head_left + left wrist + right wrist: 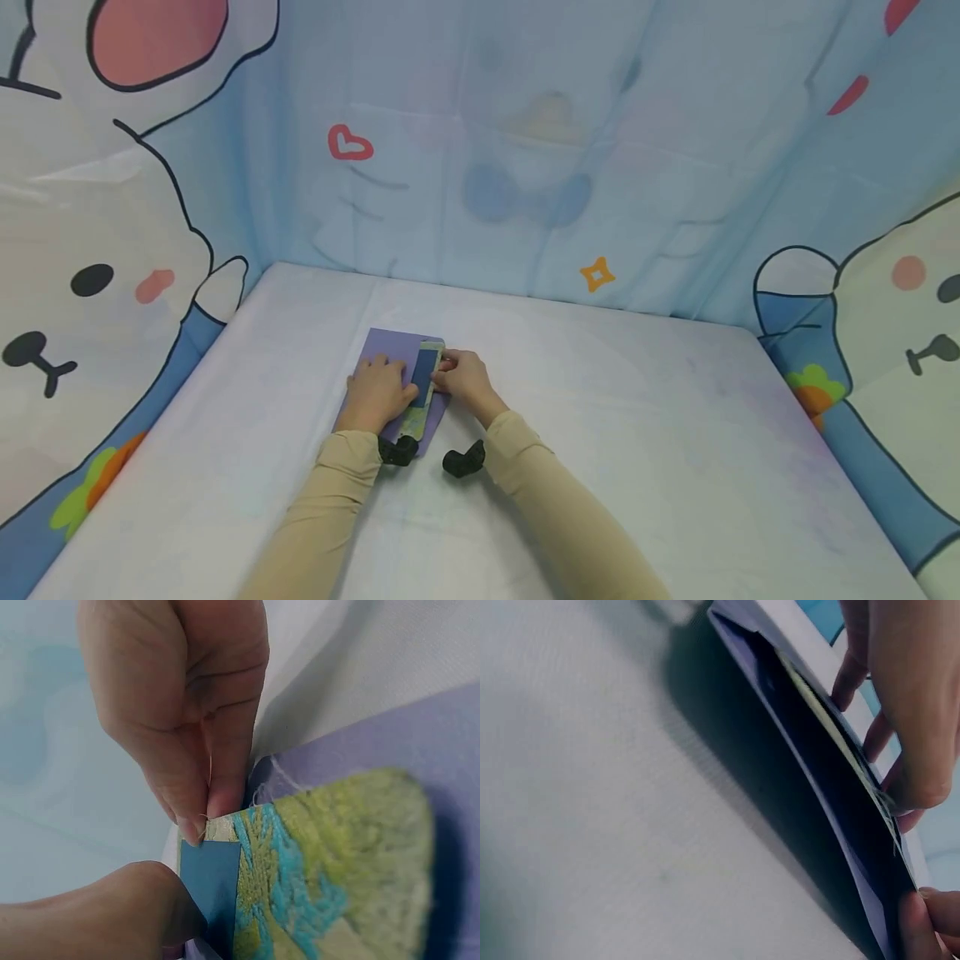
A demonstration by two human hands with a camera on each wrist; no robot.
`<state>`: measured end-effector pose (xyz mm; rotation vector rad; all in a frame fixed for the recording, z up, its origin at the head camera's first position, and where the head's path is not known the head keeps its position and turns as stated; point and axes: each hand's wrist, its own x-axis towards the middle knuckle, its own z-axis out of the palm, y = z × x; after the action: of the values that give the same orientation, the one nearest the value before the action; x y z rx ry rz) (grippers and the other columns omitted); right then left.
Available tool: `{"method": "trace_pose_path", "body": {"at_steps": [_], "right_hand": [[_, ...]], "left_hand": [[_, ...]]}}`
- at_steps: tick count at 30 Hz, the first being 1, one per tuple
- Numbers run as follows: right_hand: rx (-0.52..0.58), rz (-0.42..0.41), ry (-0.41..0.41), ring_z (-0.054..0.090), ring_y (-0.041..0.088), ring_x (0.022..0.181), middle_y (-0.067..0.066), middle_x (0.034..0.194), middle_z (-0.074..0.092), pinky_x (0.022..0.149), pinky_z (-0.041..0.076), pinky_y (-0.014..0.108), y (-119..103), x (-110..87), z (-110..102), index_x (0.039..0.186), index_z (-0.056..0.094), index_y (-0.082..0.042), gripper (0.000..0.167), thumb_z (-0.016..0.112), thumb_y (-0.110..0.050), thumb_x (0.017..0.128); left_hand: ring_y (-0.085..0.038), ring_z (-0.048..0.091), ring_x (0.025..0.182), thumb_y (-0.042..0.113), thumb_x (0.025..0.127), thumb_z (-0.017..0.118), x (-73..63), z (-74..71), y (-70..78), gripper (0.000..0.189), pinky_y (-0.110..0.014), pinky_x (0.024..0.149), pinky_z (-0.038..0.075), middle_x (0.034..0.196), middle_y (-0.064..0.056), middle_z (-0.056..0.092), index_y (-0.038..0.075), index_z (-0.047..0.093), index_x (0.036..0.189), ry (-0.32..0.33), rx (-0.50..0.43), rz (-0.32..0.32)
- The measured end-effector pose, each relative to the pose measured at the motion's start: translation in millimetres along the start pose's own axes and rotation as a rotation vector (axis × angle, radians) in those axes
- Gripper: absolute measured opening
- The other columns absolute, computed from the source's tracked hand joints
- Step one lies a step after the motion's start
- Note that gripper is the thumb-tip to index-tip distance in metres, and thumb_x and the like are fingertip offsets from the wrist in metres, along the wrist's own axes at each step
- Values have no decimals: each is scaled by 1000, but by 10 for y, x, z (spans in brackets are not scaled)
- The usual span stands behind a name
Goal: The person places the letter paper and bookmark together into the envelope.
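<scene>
A purple folded card or envelope (388,340) lies on the white table, with a long green-and-turquoise textured strip (414,423) on its right part. A dark blue rectangle (423,375) covers much of that strip. My left hand (378,393) rests on the purple piece with fingers spread, its thumb pressing at the blue rectangle. With thumb and fingertips, my right hand (467,382) pinches the strip's right edge; the left wrist view shows this pinch beside loose threads (274,776). In the right wrist view the purple piece (802,757) gapes along its near edge.
Black wrist-worn devices (397,450) show at both cuffs. The white tabletop (637,433) stretches to the right of the hands. Behind it hangs a light blue curtain (420,208) printed with cartoon animals.
</scene>
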<state>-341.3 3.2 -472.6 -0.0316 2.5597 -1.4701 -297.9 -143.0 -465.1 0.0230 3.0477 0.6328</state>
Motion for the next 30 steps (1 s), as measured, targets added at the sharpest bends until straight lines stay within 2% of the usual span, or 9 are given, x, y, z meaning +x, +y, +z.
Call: {"method": "trace_pose_path", "body": {"at_steps": [5,12,21,26,30], "right_hand": [[21,-21,-57,63,7,70,2,85,58,71,56,24,-14,-32,-25,139,45,-1,57,65,-4,86],[14,-7,-68,61,5,62,4,88,62,66,56,22,-9,-48,-10,140,44,-1,59,65,-4,86],[207,76,-41,63,8,68,13,103,64,68,57,25,23,-13,20,138,47,-2,55,64,1,86],[391,157,-21,62,8,68,7,97,60,69,57,25,31,9,47,136,49,-1,51,61,5,86],[437,159,-5,61,8,68,7,97,61,68,57,23,4,-6,59,132,52,1,47,61,6,86]], "left_hand": [[-44,40,128,33,89,57,14,-21,-8,49,-66,98,36,137,-20,48,9,56,131,10,14,4],[-44,40,129,34,89,57,14,-34,-18,50,-66,98,36,139,-20,47,9,55,133,4,19,9],[-43,41,129,33,89,56,6,-40,-7,50,-65,97,38,138,-21,47,9,55,133,-3,19,20],[-43,43,127,32,89,56,14,-48,-26,51,-61,97,40,137,-22,49,7,54,133,-10,-7,47],[-44,47,124,30,89,55,27,-68,-60,52,-55,102,39,135,-24,51,3,54,133,-6,-25,89]]}}
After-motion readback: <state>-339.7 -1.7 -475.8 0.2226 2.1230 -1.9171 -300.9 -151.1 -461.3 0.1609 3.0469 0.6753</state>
